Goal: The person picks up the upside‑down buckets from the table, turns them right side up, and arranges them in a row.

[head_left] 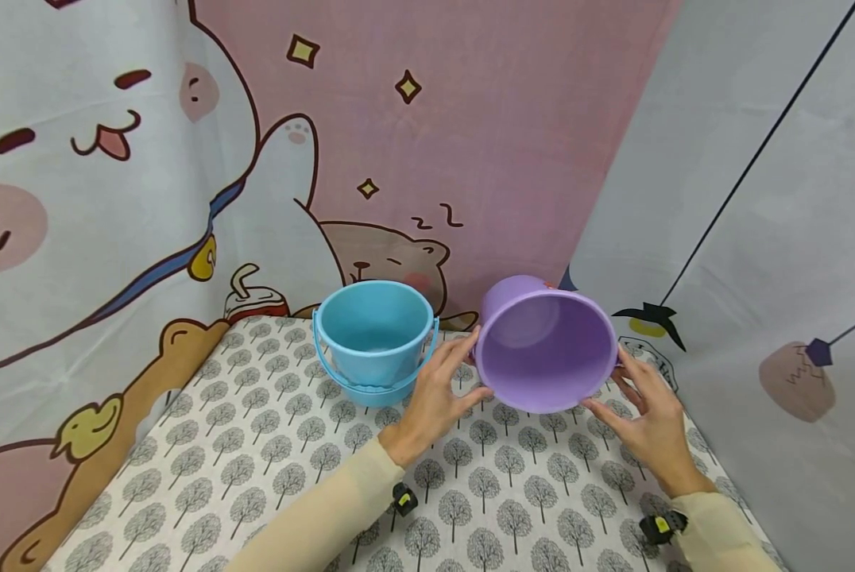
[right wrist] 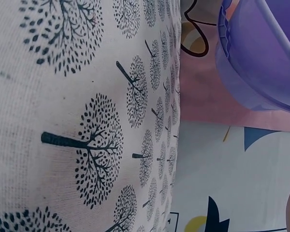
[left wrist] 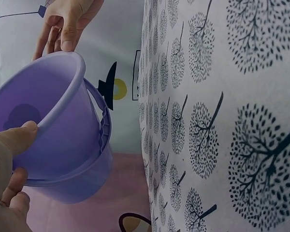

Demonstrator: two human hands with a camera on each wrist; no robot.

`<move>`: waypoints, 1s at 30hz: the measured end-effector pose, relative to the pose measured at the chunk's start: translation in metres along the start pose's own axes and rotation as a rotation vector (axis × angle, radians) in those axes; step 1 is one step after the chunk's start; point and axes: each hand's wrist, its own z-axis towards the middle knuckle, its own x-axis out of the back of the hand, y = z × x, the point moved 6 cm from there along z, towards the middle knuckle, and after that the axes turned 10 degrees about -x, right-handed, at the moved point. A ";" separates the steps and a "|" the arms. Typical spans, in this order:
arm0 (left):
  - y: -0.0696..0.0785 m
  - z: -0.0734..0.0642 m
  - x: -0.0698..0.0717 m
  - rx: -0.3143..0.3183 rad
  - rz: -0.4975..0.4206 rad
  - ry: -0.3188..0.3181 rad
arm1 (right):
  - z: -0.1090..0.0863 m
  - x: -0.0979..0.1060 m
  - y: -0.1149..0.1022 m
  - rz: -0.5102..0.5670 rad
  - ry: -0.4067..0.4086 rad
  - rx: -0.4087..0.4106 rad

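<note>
A purple bucket [head_left: 542,349] is held up off the table between both hands, tilted so its mouth faces the head camera. At its left side my left hand [head_left: 438,397] grips the rim, thumb on the near edge. My right hand [head_left: 645,417] grips the opposite side, thumb at the lower rim. In the left wrist view the bucket [left wrist: 53,121] shows its handle folded down along the outer wall. A blue bucket [head_left: 377,342] stands upright on the table to the left, its handle lowered at the front. Only part of the purple bucket [right wrist: 261,58] shows in the right wrist view.
A white cloth with grey tree prints covers the table [head_left: 277,477]. Behind it hangs a printed curtain [head_left: 470,143] with cartoon animals, and a pale sheet [head_left: 792,238] closes off the right side.
</note>
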 end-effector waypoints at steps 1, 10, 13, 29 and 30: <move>0.001 0.000 0.000 -0.008 0.003 0.003 | 0.000 0.000 0.000 -0.002 0.001 0.003; 0.005 0.001 0.006 -0.031 0.014 0.014 | 0.002 -0.002 -0.002 -0.045 0.002 0.020; 0.005 0.001 0.008 -0.041 0.013 0.009 | 0.002 -0.002 -0.004 -0.044 0.001 0.023; 0.010 0.002 0.016 -0.118 0.065 0.031 | 0.006 -0.005 -0.023 -0.110 0.039 0.086; 0.010 0.002 0.017 -0.120 0.061 0.031 | 0.006 -0.005 -0.023 -0.113 0.037 0.091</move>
